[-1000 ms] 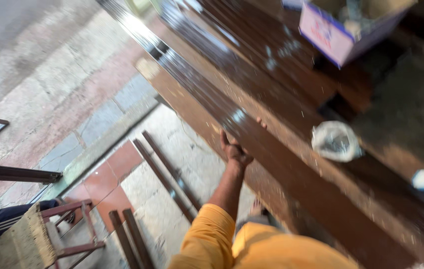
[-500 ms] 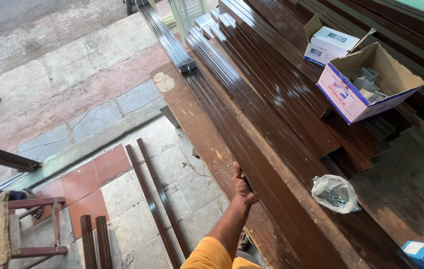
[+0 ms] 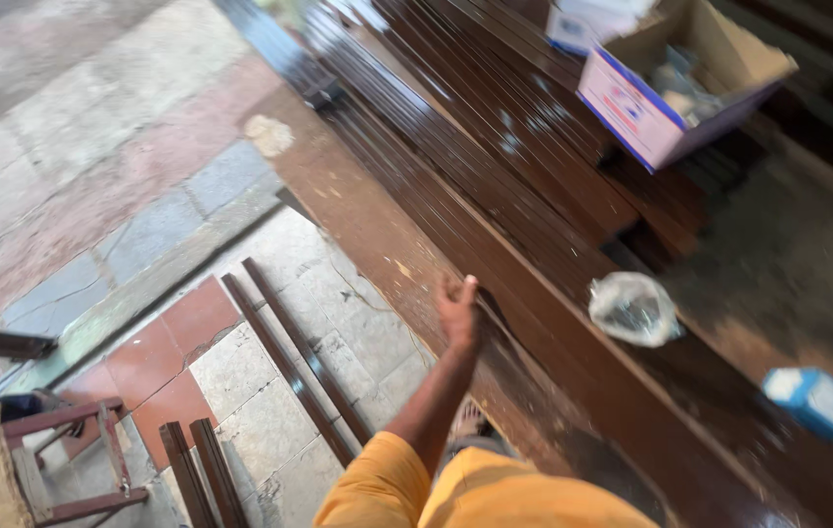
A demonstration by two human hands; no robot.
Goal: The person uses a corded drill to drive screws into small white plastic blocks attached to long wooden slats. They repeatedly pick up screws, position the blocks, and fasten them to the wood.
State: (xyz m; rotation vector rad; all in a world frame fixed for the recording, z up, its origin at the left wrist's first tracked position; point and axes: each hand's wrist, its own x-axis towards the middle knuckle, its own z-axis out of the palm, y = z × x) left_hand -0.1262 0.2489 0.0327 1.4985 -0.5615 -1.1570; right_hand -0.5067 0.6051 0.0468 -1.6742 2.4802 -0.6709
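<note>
My left hand (image 3: 458,315) reaches out from a yellow sleeve and grips the near edge of a long, glossy brown plank (image 3: 367,210). The plank runs diagonally from the upper left to the lower right. My fingers curl over its edge, though blur hides the details. Beyond it lie several more long dark brown strips (image 3: 475,127), stacked side by side. My right hand is out of view.
An open cardboard box (image 3: 675,88) with small parts sits on the strips at the upper right. A crumpled clear plastic bag (image 3: 631,308) and a small blue box (image 3: 819,403) lie further right. Two thin brown strips (image 3: 294,357) lie on the stone floor, with a wooden stool (image 3: 64,460) at the lower left.
The view swung and moved closer. My left hand has stayed at the plank's edge, sliding a little along it.
</note>
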